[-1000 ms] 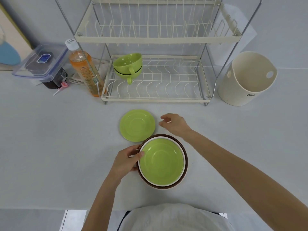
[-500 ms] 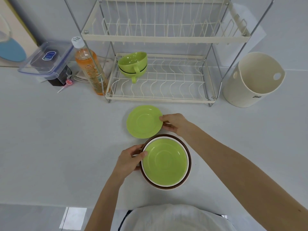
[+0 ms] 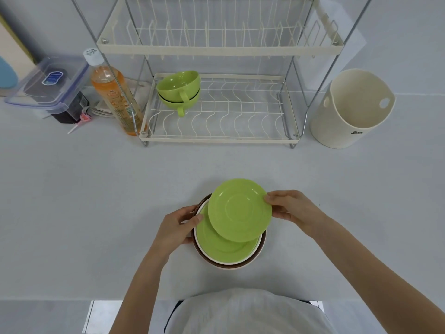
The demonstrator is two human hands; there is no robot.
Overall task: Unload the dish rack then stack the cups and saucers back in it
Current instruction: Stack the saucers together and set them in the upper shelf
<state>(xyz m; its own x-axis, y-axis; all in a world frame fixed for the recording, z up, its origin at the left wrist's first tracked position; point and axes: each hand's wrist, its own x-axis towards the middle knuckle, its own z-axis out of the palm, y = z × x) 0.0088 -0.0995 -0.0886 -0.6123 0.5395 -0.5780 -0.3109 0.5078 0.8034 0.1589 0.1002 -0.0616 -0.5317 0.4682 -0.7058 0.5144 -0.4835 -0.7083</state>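
The loose green saucer (image 3: 239,209) is no longer lying on the counter (image 3: 96,201); since a second ago my right hand (image 3: 292,212) has been lifting it, and it is now hanging tilted over the saucer stack (image 3: 224,247). I am pinching its right rim between thumb and fingers. My left hand (image 3: 177,225) is curling around the stack's left edge, thumb on the white rim, steadying it. The step in hand, as I judge it, is gathering the saucers into one pile. Two green cups (image 3: 179,89) are already sitting nested in the dish rack (image 3: 216,138), lower tier, left end. The next move is calling for levelling the saucer, centring it on the green one below, and lowering gently.
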